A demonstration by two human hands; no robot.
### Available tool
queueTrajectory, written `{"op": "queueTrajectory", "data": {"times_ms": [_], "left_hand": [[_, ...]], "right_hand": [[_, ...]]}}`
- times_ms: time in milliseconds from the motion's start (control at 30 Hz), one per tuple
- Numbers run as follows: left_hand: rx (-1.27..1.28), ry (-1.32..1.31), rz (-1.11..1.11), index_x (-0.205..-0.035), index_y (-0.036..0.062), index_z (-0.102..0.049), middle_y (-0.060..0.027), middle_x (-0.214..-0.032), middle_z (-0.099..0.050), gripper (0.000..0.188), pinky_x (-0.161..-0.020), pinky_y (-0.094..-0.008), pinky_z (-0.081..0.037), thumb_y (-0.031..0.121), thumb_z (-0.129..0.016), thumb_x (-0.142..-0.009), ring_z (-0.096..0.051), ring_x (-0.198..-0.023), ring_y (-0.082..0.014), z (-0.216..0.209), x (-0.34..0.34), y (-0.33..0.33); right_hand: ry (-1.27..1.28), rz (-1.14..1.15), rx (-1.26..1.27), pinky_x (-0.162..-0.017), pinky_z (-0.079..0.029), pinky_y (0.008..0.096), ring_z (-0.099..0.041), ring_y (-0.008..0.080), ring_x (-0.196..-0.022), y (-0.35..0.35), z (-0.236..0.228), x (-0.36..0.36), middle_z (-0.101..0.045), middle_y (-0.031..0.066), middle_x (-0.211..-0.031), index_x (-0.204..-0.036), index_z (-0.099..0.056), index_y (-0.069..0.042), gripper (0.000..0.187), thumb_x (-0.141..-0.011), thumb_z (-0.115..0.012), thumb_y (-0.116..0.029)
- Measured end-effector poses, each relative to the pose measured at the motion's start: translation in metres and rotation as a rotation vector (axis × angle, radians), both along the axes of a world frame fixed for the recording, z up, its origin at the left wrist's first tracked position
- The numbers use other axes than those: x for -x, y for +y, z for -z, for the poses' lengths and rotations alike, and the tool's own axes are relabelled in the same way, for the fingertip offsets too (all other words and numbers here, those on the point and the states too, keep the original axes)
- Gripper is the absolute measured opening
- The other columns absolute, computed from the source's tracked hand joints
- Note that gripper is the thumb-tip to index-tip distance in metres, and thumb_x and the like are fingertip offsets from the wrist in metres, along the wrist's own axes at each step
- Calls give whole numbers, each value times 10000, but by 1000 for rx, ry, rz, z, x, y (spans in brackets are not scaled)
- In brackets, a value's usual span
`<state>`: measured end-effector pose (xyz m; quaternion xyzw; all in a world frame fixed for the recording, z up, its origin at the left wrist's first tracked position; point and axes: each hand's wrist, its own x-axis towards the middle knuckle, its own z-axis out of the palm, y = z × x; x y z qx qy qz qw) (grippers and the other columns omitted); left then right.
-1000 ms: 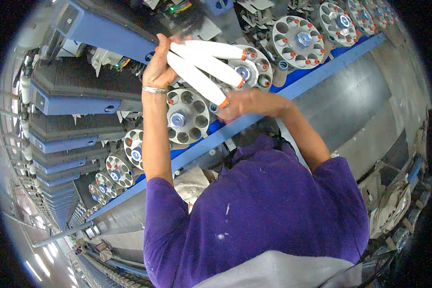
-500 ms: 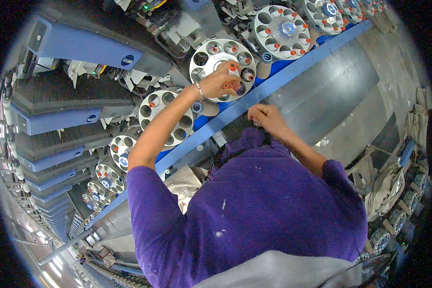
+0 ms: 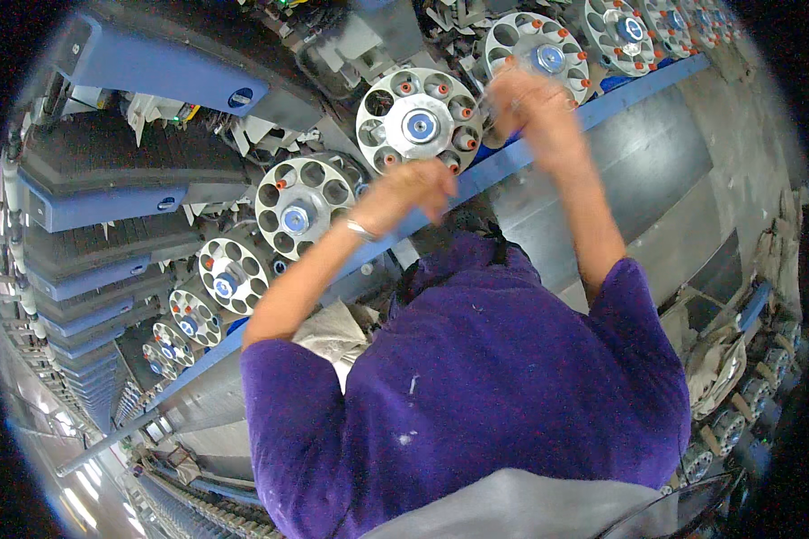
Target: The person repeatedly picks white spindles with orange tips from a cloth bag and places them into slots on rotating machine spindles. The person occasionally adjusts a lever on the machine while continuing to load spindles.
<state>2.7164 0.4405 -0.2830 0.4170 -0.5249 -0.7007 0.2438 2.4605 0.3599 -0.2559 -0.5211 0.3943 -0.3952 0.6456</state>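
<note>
In front of me stands a round white magazine (image 3: 395, 135) with a blue-capped hub (image 3: 420, 126) and a ring of round pockets. Several pockets hold bobbins (image 3: 465, 114) with orange tips; others at its upper left look dark inside. My left hand (image 3: 409, 193) is at the magazine's near lower edge, its fingers bent downward and blurred, so what they hold, if anything, does not show. Raised further right, my right hand (image 3: 535, 103) is smeared by motion and covers the lower left of a second magazine (image 3: 521, 40). Its fingers cannot be made out.
A blue rail (image 3: 476, 184) runs diagonally below the row of magazines. To the left stands another magazine (image 3: 279, 202) with mostly dark pockets, and smaller ones recede beyond it. Blue machine covers (image 3: 166, 85) jut in at upper left. A grey metal panel (image 3: 593, 171) lies right of the rail.
My left hand has drawn down off the magazine, uncovering its hub; the orange-tipped bobbins it held no longer show in it. My right hand has swung up and right towards the second magazine.
</note>
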Motion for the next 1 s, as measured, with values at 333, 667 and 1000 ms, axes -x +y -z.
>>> {"op": "queueTrajectory", "data": {"times_ms": [333,667,1000], "left_hand": [[876,-1236,91,-867,156,-722,-97,-1065,-674,158,-804,-403,-535,95,-657,-737,-661,-944,-294,-16,-18,-146],[664,-883,-1187,-997,102,-699,-103,-973,-675,266,-701,-331,-534,11,-662,-750,-652,-777,-237,69,-131,78],[-688,-1089,-1993,-839,114,-741,-88,-803,-714,122,-674,-331,-524,193,-653,-808,-696,-741,-240,179,23,484]], "right_hand": [[464,-124,666,-786,-496,346,-604,235,-907,-67,164,-90,-601,99,-931,-800,-719,-34,107,-727,-725,-113],[878,-499,1078,-675,-486,556,-627,461,-787,-112,70,-139,-646,262,-848,-1169,-470,-66,309,-870,-490,-139],[887,-627,1602,-944,-400,447,-549,331,-1073,50,81,-226,-624,127,-1125,-1184,-589,-108,388,-800,-639,-88]]}}
